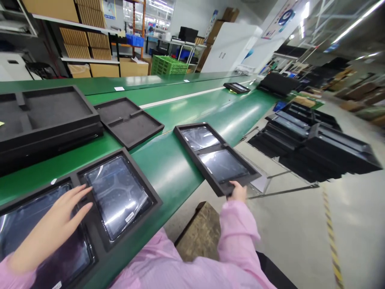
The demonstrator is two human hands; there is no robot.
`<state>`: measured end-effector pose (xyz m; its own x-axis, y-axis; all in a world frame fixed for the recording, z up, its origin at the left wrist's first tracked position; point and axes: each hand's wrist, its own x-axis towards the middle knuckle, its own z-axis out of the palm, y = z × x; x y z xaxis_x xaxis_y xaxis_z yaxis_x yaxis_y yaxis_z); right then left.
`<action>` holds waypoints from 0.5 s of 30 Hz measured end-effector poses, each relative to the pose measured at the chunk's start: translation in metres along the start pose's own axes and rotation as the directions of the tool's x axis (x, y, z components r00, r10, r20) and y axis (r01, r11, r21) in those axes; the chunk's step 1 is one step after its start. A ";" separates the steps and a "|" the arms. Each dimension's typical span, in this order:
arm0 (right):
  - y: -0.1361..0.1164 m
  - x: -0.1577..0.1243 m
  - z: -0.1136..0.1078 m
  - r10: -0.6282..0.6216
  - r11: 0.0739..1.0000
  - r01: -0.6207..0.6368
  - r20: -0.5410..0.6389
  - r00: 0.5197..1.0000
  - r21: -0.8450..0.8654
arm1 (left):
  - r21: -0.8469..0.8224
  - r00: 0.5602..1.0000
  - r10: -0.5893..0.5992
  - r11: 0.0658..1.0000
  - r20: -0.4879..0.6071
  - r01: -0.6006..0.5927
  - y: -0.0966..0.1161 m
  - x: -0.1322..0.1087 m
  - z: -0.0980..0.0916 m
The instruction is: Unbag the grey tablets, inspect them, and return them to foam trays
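Observation:
My right hand [239, 192] grips the near edge of a black foam tray [197, 154], its thumb on top of the rim. Two film-wrapped dark screen panels [224, 163] lie in that tray, which juts over the bench's edge. At the lower left, my left hand [61, 212] is spread over another black foam tray [144, 190], its fingers above the divider. This tray also bears two wrapped screen panels [118, 196], one partly covered by my hand and forearm. Whether the left fingertips touch the tray I cannot tell.
Behind the near tray sit a bare foam tray [141, 124] and a stack of foam trays [60, 112] on the green bench [162, 168]. A smaller tray [237, 87] lies farther along. Stacked trays [319, 144] stand at right. A wooden box [200, 237] is below the edge.

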<state>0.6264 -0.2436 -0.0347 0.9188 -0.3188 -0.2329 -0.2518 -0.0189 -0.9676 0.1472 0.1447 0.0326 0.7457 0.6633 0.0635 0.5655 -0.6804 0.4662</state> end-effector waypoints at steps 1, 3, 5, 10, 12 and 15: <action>-0.004 0.007 0.011 0.018 0.999 -0.019 -0.007 1.000 -0.036 | 0.039 0.997 0.072 0.997 0.022 -0.072 0.020 0.026 0.001; -0.013 0.018 0.027 0.066 0.991 -0.064 0.010 0.998 -0.120 | 0.135 0.975 0.222 0.965 0.027 -0.223 0.059 0.084 0.010; -0.023 0.024 0.037 0.102 0.977 -0.091 0.047 0.994 -0.194 | 0.231 0.968 0.248 0.940 0.038 -0.250 0.093 0.142 0.028; -0.035 0.020 0.055 0.101 0.966 -0.072 0.106 0.989 -0.250 | 0.300 0.990 0.134 0.943 0.043 -0.140 0.141 0.246 0.084; -0.036 0.016 0.063 0.064 0.972 -0.039 0.100 0.993 -0.232 | 0.316 0.996 0.077 0.945 0.043 -0.087 0.147 0.268 0.093; -0.046 0.010 0.073 0.017 0.980 0.004 0.100 0.995 -0.198 | 0.320 0.998 0.054 0.947 -0.027 -0.042 0.152 0.290 0.083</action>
<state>0.6690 -0.1765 0.0001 0.9403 -0.2227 -0.2574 -0.3037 -0.2076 -0.9299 0.4787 0.2083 0.0489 0.7650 0.6341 0.1126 0.6166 -0.7716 0.1564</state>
